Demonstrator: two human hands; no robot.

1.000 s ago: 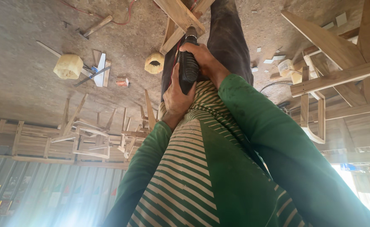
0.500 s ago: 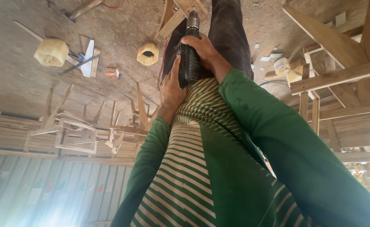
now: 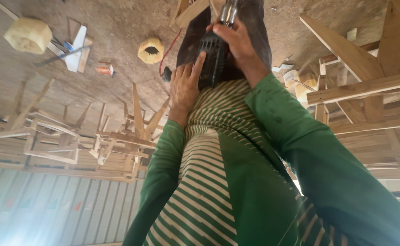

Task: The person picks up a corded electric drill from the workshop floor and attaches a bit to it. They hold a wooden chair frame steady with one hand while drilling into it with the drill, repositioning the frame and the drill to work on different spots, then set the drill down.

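Observation:
A black power drill (image 3: 211, 59) with a silver chuck (image 3: 229, 11) points at a wooden piece (image 3: 188, 13) at the top edge of the view. My right hand (image 3: 236, 41) is wrapped around the drill's upper body, its green sleeve running down to the lower right. My left hand (image 3: 186, 86) lies with its fingers against the drill's left side. Below the hands are my green and cream striped shirt (image 3: 209, 182) and dark trousers (image 3: 254, 18). A red cable (image 3: 170, 48) curves left of the drill.
Two yellow foam blocks (image 3: 27, 34) (image 3: 151, 49) and scrap wood lie on the sawdust-covered floor (image 3: 118, 27). Stacked wooden frames (image 3: 63, 141) stand at the left and a larger timber frame (image 3: 359, 86) at the right. Corrugated metal sheeting (image 3: 50, 205) fills the lower left.
The view has moved closer, and the drill and both hands sit higher in it. My left hand has shifted from under the drill to lying along its side.

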